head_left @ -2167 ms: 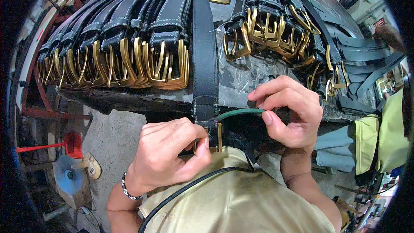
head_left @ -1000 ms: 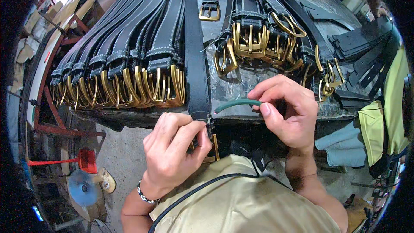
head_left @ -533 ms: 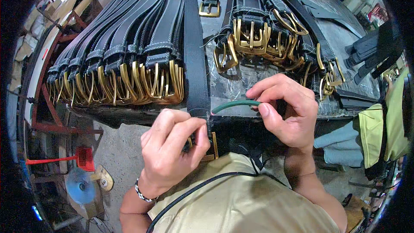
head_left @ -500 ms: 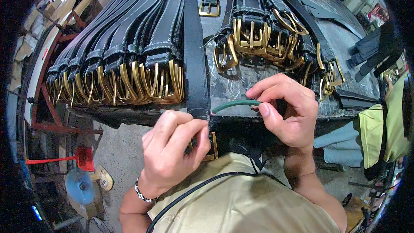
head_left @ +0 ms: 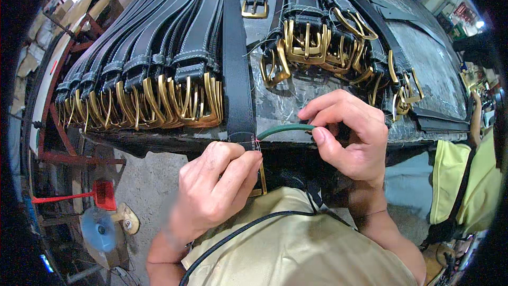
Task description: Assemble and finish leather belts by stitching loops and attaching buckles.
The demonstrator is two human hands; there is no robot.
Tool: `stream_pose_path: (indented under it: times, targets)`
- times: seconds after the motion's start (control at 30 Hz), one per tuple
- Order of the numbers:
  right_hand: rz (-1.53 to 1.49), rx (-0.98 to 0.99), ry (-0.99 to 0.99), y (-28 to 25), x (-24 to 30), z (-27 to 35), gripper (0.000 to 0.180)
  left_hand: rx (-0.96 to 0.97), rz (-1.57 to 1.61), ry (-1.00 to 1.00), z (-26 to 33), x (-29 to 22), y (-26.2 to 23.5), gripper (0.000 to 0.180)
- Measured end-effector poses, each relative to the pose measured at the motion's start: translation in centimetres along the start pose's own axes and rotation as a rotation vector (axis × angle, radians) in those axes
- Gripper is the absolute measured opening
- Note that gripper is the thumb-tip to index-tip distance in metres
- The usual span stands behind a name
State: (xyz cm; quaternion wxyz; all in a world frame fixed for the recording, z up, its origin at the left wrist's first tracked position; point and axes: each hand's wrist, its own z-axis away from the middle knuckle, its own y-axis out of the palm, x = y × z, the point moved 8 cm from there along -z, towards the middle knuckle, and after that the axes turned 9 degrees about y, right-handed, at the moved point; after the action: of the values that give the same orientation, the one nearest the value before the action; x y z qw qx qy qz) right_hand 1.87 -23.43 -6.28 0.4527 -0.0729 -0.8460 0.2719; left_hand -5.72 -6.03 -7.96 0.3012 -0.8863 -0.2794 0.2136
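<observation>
One belt (head_left: 237,74) end, pinched beneath left fingers (head_left: 233,161)

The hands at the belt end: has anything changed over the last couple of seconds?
Hardly. The left hand still pinches the end of the black belt at the table edge, and the right hand still holds the green tool to it. The view shifted a little. The piles of buckled belts stayed put.
</observation>
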Motion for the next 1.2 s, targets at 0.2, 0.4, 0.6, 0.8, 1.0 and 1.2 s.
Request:
stream_pose_path:
  times: [0.2,0.4,0.6,0.8,1.0,1.2]
  targets:
    - [-0.012,-0.03,-0.032,0.2,0.2,0.0,0.007,-0.009,0.001,0.009,-0.1,0.0,-0.1,0.028]
    - [0.035,0.025,-0.045,0.5,0.5,0.1,0.012,-0.019,0.0,-0.01,-0.1,-0.1,-0.2,0.026]
    - [0.004,-0.026,-0.045,0.4,0.6,0.2,0.007,-0.029,0.0,-0.013,-0.2,-0.2,-0.5,0.025]
    - [0.022,0.005,-0.037,0.3,0.4,0.0,0.012,-0.066,0.074,-0.006,-0.3,-0.3,-0.8,0.021]
    - [-0.177,-0.123,0.073,-0.7,-1.1,0.2,0.007,0.012,-0.089,-0.168,0.4,0.3,-1.3,0.038]
    - [-0.364,-0.134,0.245,-0.4,-2.0,0.7,0.017,0.108,-0.279,-0.433,0.2,0.3,0.8,0.081]
